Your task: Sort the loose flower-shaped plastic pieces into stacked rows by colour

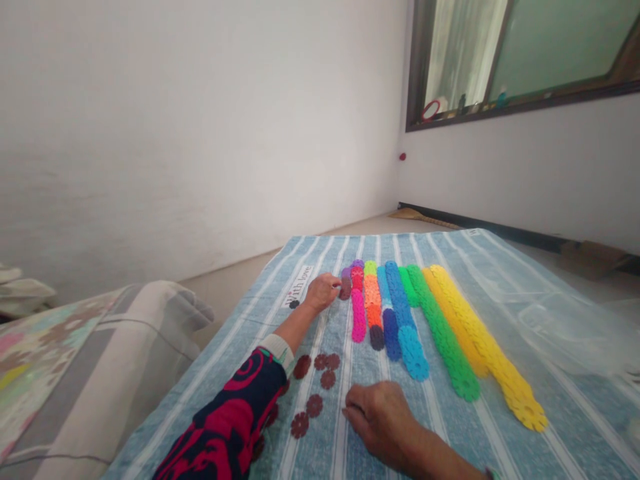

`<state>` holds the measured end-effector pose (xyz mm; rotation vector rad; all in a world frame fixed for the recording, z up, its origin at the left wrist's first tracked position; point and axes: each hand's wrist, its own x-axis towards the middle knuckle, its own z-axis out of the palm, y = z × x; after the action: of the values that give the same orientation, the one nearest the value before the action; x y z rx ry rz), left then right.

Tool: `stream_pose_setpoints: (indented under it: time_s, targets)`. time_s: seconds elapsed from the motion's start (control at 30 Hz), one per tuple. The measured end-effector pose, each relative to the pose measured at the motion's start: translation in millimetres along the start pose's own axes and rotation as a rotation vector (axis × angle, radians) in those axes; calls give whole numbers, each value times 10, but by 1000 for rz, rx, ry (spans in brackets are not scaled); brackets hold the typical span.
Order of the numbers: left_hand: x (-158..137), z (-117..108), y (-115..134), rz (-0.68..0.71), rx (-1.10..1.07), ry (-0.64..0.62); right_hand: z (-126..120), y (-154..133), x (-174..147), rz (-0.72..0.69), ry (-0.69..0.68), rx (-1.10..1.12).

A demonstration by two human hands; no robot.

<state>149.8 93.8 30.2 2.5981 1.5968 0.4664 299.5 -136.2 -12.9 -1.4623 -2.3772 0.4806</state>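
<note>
My left hand (323, 292) reaches to the far left end of the rows, its fingers pinched at the edge of a brown snowflake disc (345, 288). Just beyond sit purple discs, with a row of red and pink discs (359, 313) to the right. Near the front, my right hand (383, 417) is curled closed above the cloth; what its fingers hold, if anything, is hidden. Between the two arms lie several loose brown discs (315, 405). Some are partly covered by my left sleeve. A single black disc (295, 304) lies left of my left hand.
Overlapping rows of orange, blue, green (445, 340) and yellow discs (490, 353) run to the right on the striped cloth (240, 373). A clear plastic bag (565, 327) lies at the right edge. A covered seat or bed (135, 347) stands left.
</note>
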Motion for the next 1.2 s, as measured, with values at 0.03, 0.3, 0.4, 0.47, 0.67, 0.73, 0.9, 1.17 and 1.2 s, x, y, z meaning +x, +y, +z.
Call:
stream_pose_setpoints:
  time_s: [0.03,0.3,0.4,0.47,0.67,0.73,0.9,1.17,1.2]
  targets:
    - [-37,-28,-41,-9,-7,0,0,1,-3,-3,2,-1]
    - [-669,-352,-265,-99,-137,-271,18,21,-16,5,4,-2]
    - [-953,-461,-251,-122,-232,-429,12,19,-22,8,-5,-12]
    - [-1110,-507,-230,-132,-268,-487,4,15,-29,9,0,-23]
    - [-1391,-533,-114,-176,-308,-570,-2,11,-46,2,7,-39]
    - [-1428,-532,-59,-182,-243,-549,1,11,-48,4,8,-34]
    - [-1454,-552,55,-193,-121,-516,-11,8,-46,3,7,-25]
    - [-1521,-538,23,-301,-305,-494,4,18,-39,-2,23,-34]
    - [-1523,-540,-8,-315,-382,-503,2,17,-38,-1,22,-37]
